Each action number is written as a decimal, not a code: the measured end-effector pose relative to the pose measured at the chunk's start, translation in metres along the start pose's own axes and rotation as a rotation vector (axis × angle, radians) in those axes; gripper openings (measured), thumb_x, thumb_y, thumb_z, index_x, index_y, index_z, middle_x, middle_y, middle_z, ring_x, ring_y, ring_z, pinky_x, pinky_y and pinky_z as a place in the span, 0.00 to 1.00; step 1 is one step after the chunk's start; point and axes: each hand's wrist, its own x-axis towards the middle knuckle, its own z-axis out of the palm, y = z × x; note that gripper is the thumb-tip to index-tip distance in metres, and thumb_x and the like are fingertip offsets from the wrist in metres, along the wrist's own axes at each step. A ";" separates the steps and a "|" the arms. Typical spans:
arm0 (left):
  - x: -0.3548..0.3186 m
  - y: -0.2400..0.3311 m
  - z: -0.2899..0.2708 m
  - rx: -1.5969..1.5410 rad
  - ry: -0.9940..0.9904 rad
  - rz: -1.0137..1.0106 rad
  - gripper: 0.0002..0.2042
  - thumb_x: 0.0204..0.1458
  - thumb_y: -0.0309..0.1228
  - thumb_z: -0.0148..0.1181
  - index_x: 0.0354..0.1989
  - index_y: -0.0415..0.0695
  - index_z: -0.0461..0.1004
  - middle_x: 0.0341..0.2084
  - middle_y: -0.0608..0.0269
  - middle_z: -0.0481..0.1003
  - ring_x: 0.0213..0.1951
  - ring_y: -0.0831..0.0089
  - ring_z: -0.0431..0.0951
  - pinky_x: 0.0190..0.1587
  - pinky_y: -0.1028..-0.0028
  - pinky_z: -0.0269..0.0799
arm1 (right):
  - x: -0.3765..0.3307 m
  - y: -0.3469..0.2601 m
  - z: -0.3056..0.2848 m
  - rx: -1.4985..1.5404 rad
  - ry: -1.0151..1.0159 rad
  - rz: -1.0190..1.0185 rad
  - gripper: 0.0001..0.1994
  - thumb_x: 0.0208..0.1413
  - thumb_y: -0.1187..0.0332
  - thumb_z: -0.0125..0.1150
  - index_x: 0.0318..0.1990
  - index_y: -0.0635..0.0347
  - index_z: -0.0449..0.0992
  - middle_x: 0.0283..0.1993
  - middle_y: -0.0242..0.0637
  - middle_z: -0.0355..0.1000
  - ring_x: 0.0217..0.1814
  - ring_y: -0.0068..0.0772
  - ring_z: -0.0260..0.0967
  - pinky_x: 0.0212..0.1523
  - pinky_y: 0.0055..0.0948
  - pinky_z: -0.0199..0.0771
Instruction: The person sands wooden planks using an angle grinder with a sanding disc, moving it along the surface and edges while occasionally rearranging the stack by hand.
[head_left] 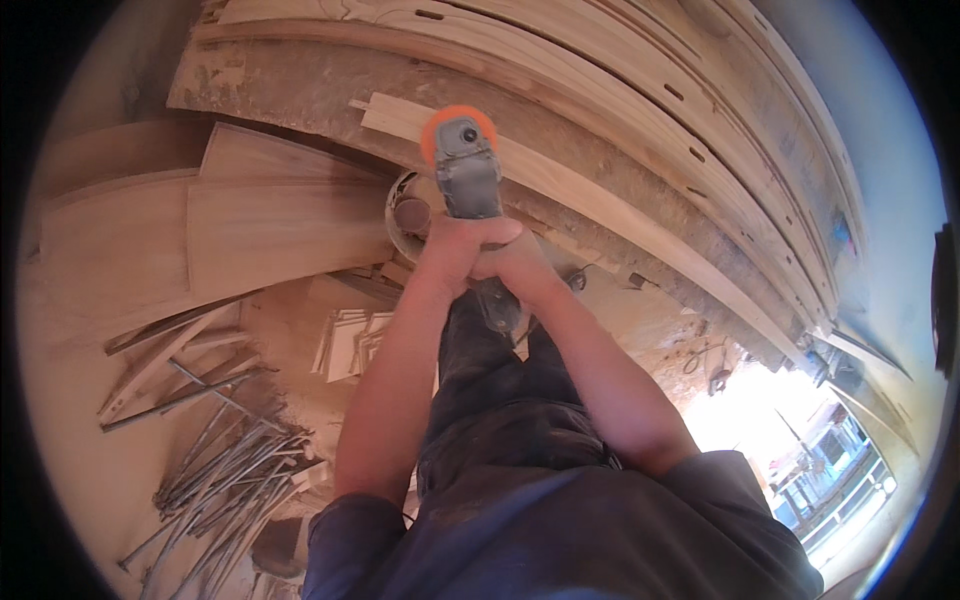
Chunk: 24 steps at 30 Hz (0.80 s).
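Observation:
Both my hands are wrapped round a grey angle grinder (470, 187), held out in front of my body. My left hand (456, 245) grips its body just behind the grey head. Close against it, my right hand (522, 264) is closed on the part nearer me; the rear of the tool shows below the hands. An orange disc (432, 138) sits at the far end, over a long pale wooden strip (610, 208). From this angle I cannot tell whether the disc touches the wood. That strip lies along the near side of a dusty workbench (300, 82).
Long slotted boards (560, 65) lie along the bench's far side. Wide wooden panels (290, 225) stand at left, beside a round container (402, 225). Metal rods (225, 490) are heaped on the floor at lower left, near scrap wood (165, 375). Bright daylight enters at lower right.

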 end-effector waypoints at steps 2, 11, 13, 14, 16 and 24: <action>-0.001 -0.014 0.016 0.021 -0.013 0.025 0.13 0.42 0.25 0.73 0.37 0.38 0.78 0.31 0.60 0.79 0.29 0.69 0.81 0.32 0.69 0.77 | -0.014 0.006 -0.016 0.017 -0.002 0.001 0.18 0.40 0.79 0.68 0.43 0.64 0.81 0.36 0.31 0.79 0.38 0.26 0.77 0.40 0.27 0.77; -0.008 -0.084 0.079 0.157 -0.019 -0.106 0.10 0.44 0.25 0.72 0.35 0.40 0.79 0.29 0.63 0.79 0.30 0.72 0.80 0.34 0.68 0.77 | -0.070 0.052 -0.094 0.110 0.062 -0.137 0.18 0.34 0.75 0.70 0.39 0.65 0.79 0.33 0.30 0.78 0.34 0.23 0.74 0.37 0.28 0.76; -0.010 -0.109 0.104 0.152 -0.053 -0.093 0.11 0.43 0.24 0.72 0.36 0.39 0.79 0.30 0.63 0.79 0.31 0.72 0.80 0.35 0.68 0.77 | -0.088 0.062 -0.116 0.103 0.076 -0.144 0.19 0.34 0.74 0.71 0.40 0.65 0.79 0.33 0.31 0.78 0.34 0.24 0.74 0.37 0.29 0.77; -0.013 -0.118 0.118 0.170 -0.063 -0.083 0.11 0.44 0.24 0.72 0.36 0.39 0.79 0.30 0.63 0.79 0.31 0.72 0.80 0.35 0.69 0.77 | -0.101 0.061 -0.128 0.067 0.106 -0.108 0.20 0.33 0.74 0.71 0.40 0.64 0.78 0.32 0.32 0.78 0.34 0.24 0.75 0.38 0.30 0.77; -0.016 -0.140 0.145 0.199 -0.075 -0.068 0.11 0.44 0.23 0.71 0.37 0.40 0.79 0.30 0.63 0.79 0.30 0.71 0.80 0.35 0.69 0.77 | -0.122 0.072 -0.155 0.080 0.157 -0.111 0.20 0.33 0.74 0.71 0.40 0.64 0.78 0.33 0.32 0.78 0.35 0.24 0.75 0.39 0.29 0.78; -0.018 -0.242 0.260 0.425 -0.241 -0.172 0.12 0.45 0.23 0.71 0.39 0.41 0.79 0.31 0.65 0.79 0.32 0.70 0.80 0.39 0.68 0.78 | -0.219 0.121 -0.264 0.198 0.403 -0.170 0.10 0.34 0.75 0.70 0.30 0.65 0.82 0.27 0.29 0.78 0.34 0.21 0.75 0.37 0.27 0.77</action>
